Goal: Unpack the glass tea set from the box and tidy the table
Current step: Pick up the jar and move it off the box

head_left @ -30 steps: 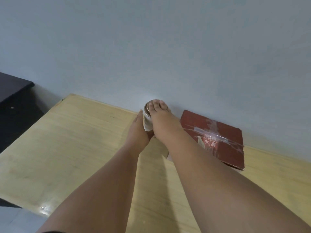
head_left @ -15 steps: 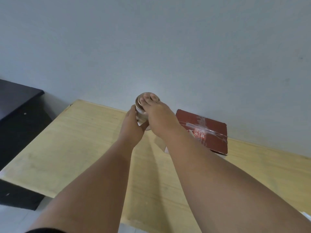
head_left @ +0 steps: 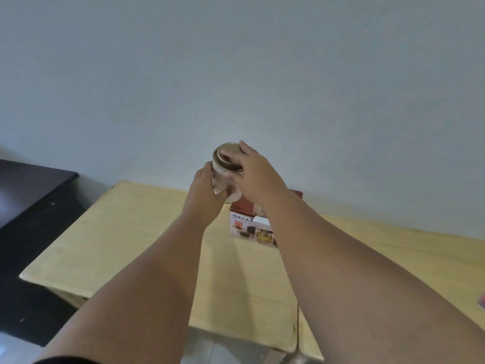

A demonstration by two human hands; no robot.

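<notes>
Seen from the head camera, both forearms reach out over a pale wooden table (head_left: 126,232), and the two hands meet around a small glass jar (head_left: 223,183) held up in the air above the table's far side, in front of the plain grey-blue wall (head_left: 236,74). The left hand (head_left: 206,190) wraps the jar's lower left side, fingers curled round it. The right hand (head_left: 256,174) comes over from the right, its fingers lying across the round bronze-coloured lid (head_left: 225,153) and its thumb pressed to the glass just under the rim, so both hands are closed on the jar. A white corner of paper (head_left: 217,191) pokes out between the left hand and the glass; whether it wraps the jar cannot be made out. Below and behind the hands, the box (head_left: 245,227) stands on the table close to the wall, red on top, with a white side printed with tea ware and red script. The right forearm crosses in front of it and hides its right part, and the hands cover some of its top. A dark cabinet (head_left: 31,195) stands to the left of the table. Pale floor (head_left: 233,348) shows under the near edge, and a small pink thing (head_left: 482,302) is cut off at the right border.
</notes>
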